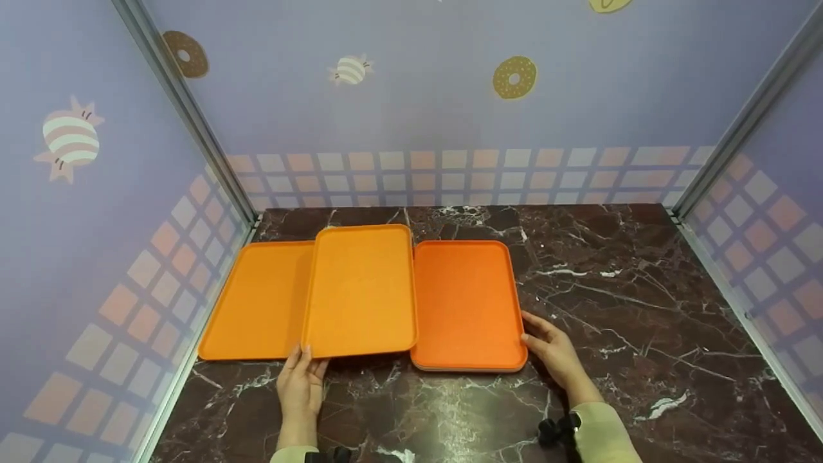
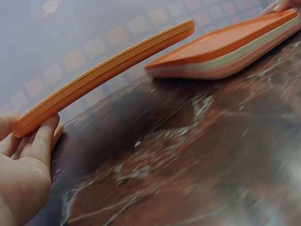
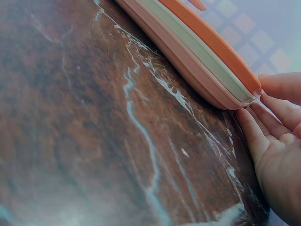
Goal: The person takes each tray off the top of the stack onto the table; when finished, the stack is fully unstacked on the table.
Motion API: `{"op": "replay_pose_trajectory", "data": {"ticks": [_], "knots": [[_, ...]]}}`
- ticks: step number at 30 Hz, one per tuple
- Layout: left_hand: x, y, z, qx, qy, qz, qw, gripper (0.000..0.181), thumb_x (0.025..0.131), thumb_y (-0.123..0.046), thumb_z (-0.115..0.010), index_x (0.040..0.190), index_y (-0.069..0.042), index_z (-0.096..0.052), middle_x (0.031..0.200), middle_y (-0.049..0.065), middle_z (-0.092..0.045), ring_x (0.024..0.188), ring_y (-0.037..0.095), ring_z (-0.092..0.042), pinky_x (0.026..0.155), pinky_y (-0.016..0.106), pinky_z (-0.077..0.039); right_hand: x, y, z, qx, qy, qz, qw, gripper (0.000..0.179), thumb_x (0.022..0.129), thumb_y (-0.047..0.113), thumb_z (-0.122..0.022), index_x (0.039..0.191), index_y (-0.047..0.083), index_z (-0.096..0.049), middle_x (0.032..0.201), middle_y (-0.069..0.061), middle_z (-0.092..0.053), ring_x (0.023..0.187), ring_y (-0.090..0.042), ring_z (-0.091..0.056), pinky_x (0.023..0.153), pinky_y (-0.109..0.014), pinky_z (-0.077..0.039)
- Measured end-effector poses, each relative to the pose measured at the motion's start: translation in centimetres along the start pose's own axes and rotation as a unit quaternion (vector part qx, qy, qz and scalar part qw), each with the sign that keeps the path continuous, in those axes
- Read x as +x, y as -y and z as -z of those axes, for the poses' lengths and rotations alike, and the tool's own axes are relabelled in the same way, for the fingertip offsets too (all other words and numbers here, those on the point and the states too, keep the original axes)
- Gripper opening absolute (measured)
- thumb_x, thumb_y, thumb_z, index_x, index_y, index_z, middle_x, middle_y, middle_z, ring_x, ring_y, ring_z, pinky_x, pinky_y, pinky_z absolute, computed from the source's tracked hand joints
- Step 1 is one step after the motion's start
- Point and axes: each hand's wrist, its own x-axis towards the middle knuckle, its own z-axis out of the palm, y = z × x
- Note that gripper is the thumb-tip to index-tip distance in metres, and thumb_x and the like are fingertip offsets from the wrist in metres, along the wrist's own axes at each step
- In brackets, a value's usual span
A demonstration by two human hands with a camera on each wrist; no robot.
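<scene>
From the head view, the orange-topped stack of shallow trays lies on a dark, glossy, marble-patterned table, smooth-faced, round-cornered and oblong. Left of the stack, a yellow-orange tray of the same shape, with a low raised rim, is held up off the tabletop; whether its edge touches the stack I cannot tell. Farther left of the stack lies a flat yellow-orange tray, partly covered by the raised one. The left hand, on the near left of the stack, pinches the raised tray by its near left corner. The right hand is at the right edge of the stack, fingers bent against its side. Behind the stack stands a lilac wall panel printed with pastel squares, doughnuts and sweets

From the left wrist, the raised tray appears edge-on, tilted, its thin rim ribbed lengthwise, with fingers both above and below it; beyond is the stack, its rims layered

From the right wrist, the rims of the stack read as orange on top, a pale green tray between and a pink tray lowest; the right hand grips their rounded corner from above and below
</scene>
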Motion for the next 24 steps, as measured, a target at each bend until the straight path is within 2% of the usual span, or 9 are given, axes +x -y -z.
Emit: {"op": "replay_pose_trajectory", "data": {"ticks": [3,10,15,21,24], "knots": [[0.3,-0.5,0.5,0.016,-0.006,-0.004,0.9999,0.019,0.103,-0.006,-0.057,0.122,-0.008,-0.056,0.105,0.001,-0.072,0.087,0.013,-0.074,0.074,0.026,-0.064,0.0,0.0,0.0,0.0,-0.001,0.001,1.0,0.057,0.097,-0.003,-0.063,0.152,-0.004,-0.046,0.156,-0.025,-0.047,0.128,-0.015,-0.059,0.095,-0.015,-0.054],[0.9,-1.0,0.9,0.069,-0.027,-0.009,0.9972,0.051,0.104,-0.011,-0.056,0.149,0.0,-0.035,0.106,-0.005,-0.069,0.087,0.009,-0.073,0.073,0.022,-0.062,0.0,0.1,0.0,-0.01,0.001,0.003,0.9999,0.056,0.098,-0.001,-0.063,0.152,-0.004,-0.046,0.155,-0.024,-0.049,0.138,-0.028,-0.053,0.096,-0.014,-0.053],[1.4,-1.0,1.0,0.105,-0.033,-0.01,0.9939,0.062,0.106,-0.011,-0.053,0.158,0.004,-0.025,0.111,-0.006,-0.062,0.086,0.005,-0.071,0.073,0.02,-0.062,0.0,0.0,0.0,-0.013,0.001,0.003,0.9999,0.055,0.099,0.0,-0.062,0.151,-0.004,-0.047,0.154,-0.025,-0.05,0.13,-0.019,-0.059,0.095,-0.015,-0.054],[1.5,-0.8,0.9,0.181,-0.03,-0.004,0.983,0.065,0.108,-0.016,-0.049,0.163,0.0,-0.019,0.13,-0.004,-0.052,0.09,-0.001,-0.067,0.078,0.016,-0.061,0.0,0.0,0.0,-0.003,-0.004,-0.008,1.0,0.054,0.099,0.001,-0.061,0.151,-0.002,-0.048,0.154,-0.026,-0.05,0.114,-0.005,-0.065,0.093,-0.016,-0.056],[1.6,-0.8,0.9,0.19,-0.025,-0.002,0.9815,0.065,0.108,-0.017,-0.049,0.164,0.0,-0.019,0.128,-0.004,-0.051,0.086,0.0,-0.064,0.077,0.017,-0.06,-0.1,0.1,0.0,0.004,-0.008,-0.011,0.9999,0.053,0.099,0.001,-0.06,0.151,-0.002,-0.048,0.153,-0.027,-0.051,0.109,-0.004,-0.066,0.091,-0.017,-0.056]]}}
